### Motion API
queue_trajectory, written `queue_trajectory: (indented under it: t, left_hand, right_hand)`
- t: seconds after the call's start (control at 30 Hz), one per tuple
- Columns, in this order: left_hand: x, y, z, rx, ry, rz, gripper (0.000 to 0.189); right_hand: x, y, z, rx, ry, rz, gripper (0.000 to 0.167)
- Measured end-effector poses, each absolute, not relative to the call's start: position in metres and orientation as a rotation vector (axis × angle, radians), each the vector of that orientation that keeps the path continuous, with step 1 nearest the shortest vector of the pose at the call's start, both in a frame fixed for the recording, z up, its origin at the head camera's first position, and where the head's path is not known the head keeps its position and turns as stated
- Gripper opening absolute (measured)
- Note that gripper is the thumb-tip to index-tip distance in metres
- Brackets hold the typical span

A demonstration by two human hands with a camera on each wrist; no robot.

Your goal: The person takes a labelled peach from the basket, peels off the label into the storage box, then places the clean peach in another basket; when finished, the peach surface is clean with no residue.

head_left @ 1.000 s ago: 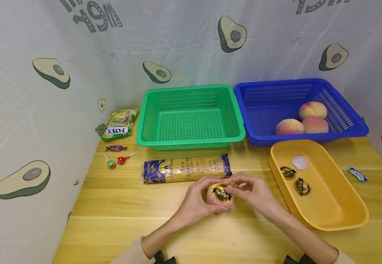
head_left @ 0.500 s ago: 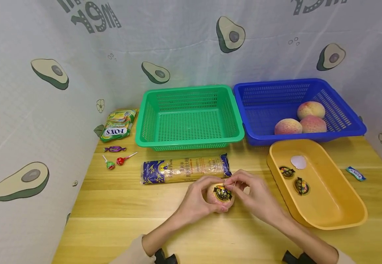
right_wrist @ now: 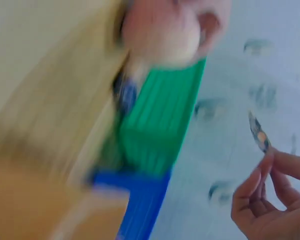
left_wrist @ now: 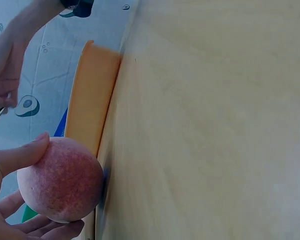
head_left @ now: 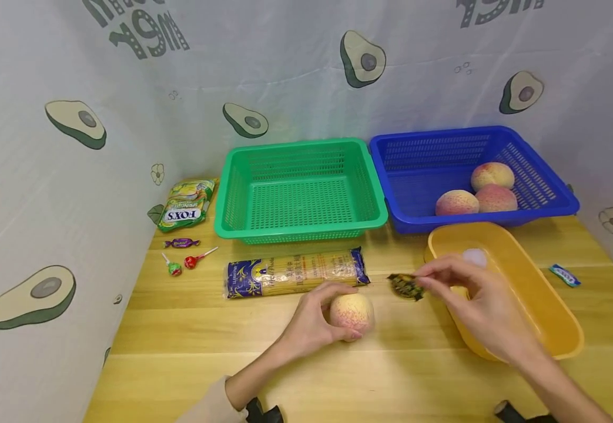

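My left hand [head_left: 314,323] grips a peach [head_left: 352,314] at the middle front of the table, thumb on the near side and fingers round the far side. In the left wrist view the same peach [left_wrist: 62,180] shows its red, fuzzy skin. Between thumb and fingertips my right hand [head_left: 483,302] pinches a black and gold sticker [head_left: 407,286], held left of the yellow tub [head_left: 552,311]. The right wrist view shows that sticker [right_wrist: 259,132] nearly edge-on above the fingers. Inside the tub a pale round piece [head_left: 475,257] shows past the hand, which hides the stickers there.
A pack of spaghetti [head_left: 298,273] lies behind the peach. Behind it stand a green basket [head_left: 301,228] and a blue basket [head_left: 417,222] with several peaches. Two lollipops [head_left: 190,262], a purple candy [head_left: 181,242] and a Fox's bag [head_left: 186,205] lie left; a small wrapped candy [head_left: 564,275] lies right.
My right hand has peeled the sticker off the peach and moved right with it to the yellow tub. The left hand still holds the peach in about the same place.
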State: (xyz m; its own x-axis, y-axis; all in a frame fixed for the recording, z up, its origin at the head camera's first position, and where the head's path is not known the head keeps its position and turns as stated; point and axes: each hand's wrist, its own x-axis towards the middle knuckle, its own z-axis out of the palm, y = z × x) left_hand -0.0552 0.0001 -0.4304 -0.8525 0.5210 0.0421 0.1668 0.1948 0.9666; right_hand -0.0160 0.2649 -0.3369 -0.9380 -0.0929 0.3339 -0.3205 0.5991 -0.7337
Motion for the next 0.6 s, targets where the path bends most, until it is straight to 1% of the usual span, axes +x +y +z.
queue_trajectory:
  t: [0.07,0.13,0.23,0.3,0.43,0.6]
  left_hand:
    - [-0.055,0.000,-0.430,0.649,2.172,1.701,0.067]
    - [-0.055,-0.001,-0.430,0.647,2.168,1.702,0.067]
    - [-0.055,-0.001,-0.430,0.643,2.167,1.700,0.068]
    - [-0.055,-0.002,-0.429,0.643,2.169,1.696,0.067]
    - [-0.056,-0.001,-0.428,0.645,2.176,1.681,0.067]
    - [-0.055,0.000,-0.427,0.641,2.170,1.676,0.067]
  right_hand:
    - [-0.021,0.301,-0.332,0.175,-2.673,1.230,0.017]
    - [-0.025,0.337,-0.335,0.032,-2.789,1.175,0.014]
    - [-0.031,0.380,-0.347,-0.053,-2.989,1.066,0.015]
    - [-0.033,0.399,-0.355,-0.056,-3.124,1.024,0.014]
    - [-0.034,0.418,-0.367,-0.099,-3.304,0.990,0.014]
    - [-0.033,0.422,-0.376,-0.112,-3.365,0.839,0.013]
